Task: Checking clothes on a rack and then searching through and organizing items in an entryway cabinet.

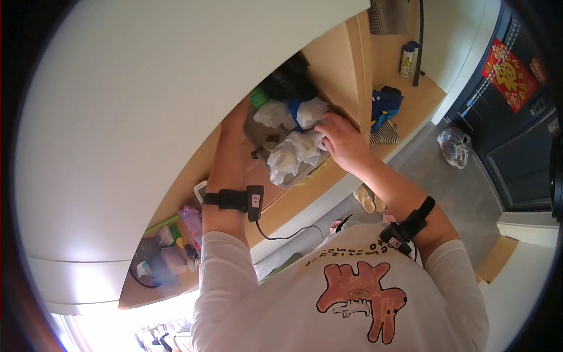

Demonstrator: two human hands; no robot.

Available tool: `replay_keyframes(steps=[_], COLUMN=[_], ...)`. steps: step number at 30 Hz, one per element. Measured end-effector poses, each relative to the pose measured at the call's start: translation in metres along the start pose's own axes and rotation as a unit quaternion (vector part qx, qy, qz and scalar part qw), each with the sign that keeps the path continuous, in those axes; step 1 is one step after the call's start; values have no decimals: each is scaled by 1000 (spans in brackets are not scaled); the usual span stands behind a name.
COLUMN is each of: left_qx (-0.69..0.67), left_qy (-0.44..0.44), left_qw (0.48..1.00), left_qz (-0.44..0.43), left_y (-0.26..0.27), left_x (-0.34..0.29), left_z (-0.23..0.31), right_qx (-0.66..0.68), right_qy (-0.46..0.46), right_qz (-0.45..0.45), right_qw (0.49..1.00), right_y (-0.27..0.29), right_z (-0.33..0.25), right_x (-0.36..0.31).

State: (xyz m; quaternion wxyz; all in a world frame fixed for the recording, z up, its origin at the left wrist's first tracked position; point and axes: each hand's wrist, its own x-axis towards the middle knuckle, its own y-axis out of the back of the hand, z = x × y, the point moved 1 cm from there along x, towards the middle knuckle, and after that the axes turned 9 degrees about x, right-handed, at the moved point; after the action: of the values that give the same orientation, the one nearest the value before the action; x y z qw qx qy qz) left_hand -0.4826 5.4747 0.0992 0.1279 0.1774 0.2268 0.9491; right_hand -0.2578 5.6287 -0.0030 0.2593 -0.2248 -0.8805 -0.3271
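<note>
In the cupboard stands a grey tray (253, 130) holding several crumpled white plastic bags (293, 151) and a strip of blue (295, 114). My right hand (342, 141) reaches over the tray's right end. Its fingers are bent round part of a white bag there, with the thumb on the near side. My left forearm (226, 161) goes up along the tray's left side. The white panel hides most of that hand, so its fingers do not show. Beside it, a green bundle (258, 97) lies at the tray's far left.
A large white panel (135, 117) covers the left and top. Black stuff (290, 76) fills the cupboard's dark back. To the right are a wooden divider (360, 70), folded cloths (385, 111) and a spray can (406, 60). A tied plastic bag (454, 146) and slippers (363, 199) lie on the floor.
</note>
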Motion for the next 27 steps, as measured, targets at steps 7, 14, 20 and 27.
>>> replay_keyframes(steps=[7,14,20,27], left_qx=[41,-141,-60,-19], left_qy=[-51,-7,95,-1], left_qw=[997,981,982,995], left_qz=[33,135,151,100], left_y=[-14,41,117,156], left_x=[42,-3,-47,-74], left_z=[-38,-53,-63,-206], right_qx=[-32,-40,-69,-72], right_qy=[0,-3,-7,-2], right_qz=[0,-33,-43,-56], right_qw=[999,999,997,996], right_y=[-7,-6,-3,-10], right_z=[0,0,1,-6], right_x=[0,0,1,3])
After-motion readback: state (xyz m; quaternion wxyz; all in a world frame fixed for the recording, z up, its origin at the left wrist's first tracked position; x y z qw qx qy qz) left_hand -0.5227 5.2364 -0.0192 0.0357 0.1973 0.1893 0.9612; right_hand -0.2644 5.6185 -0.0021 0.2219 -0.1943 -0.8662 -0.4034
